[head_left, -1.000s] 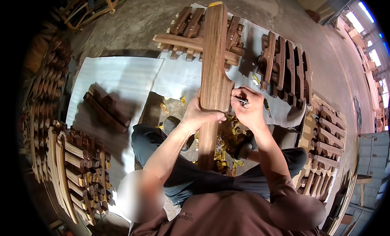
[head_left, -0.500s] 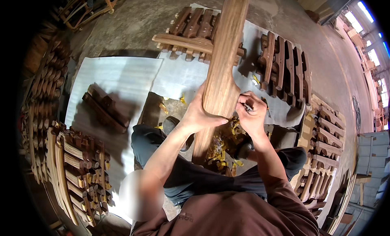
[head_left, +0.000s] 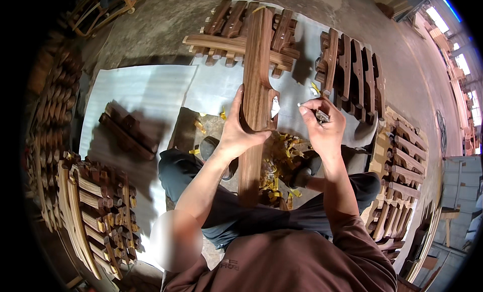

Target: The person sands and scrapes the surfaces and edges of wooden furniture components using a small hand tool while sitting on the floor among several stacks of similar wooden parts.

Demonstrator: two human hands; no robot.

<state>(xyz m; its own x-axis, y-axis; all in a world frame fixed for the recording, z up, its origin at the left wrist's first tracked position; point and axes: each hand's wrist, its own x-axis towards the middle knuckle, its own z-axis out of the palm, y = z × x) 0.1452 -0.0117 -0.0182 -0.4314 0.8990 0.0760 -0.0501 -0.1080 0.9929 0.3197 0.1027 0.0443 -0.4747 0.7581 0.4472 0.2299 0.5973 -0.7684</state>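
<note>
Concrete floor (head_left: 166, 30) carries pale sheets (head_left: 136, 91) laid flat. On and around the sheets: stacks of dark shaped wooden parts. One stack (head_left: 236, 33) lies at the far side, a second stack (head_left: 352, 70) to the right of it, a third pile (head_left: 95, 211) at near left, a fourth row (head_left: 397, 181) at right. A small cluster of short blocks (head_left: 126, 131) sits on the left sheet. No bins or boxes hold these; all rest loose.

Long wooden plank (head_left: 256, 101) stands nearly upright between the person's knees, lower end near the lap, upper end overlapping the far stack in view. A notch on its right edge shows pale.

Left hand (head_left: 239, 133): fingers clamped around the plank's left edge, at mid-length.

Right hand (head_left: 324, 128): fingers closed on a small metal tool (head_left: 314, 111), held just beside the plank's right edge, near the notch, not touching it.

Yellow shavings (head_left: 282, 161) lie scattered on the floor below the hands, beside the person's shoes.
</note>
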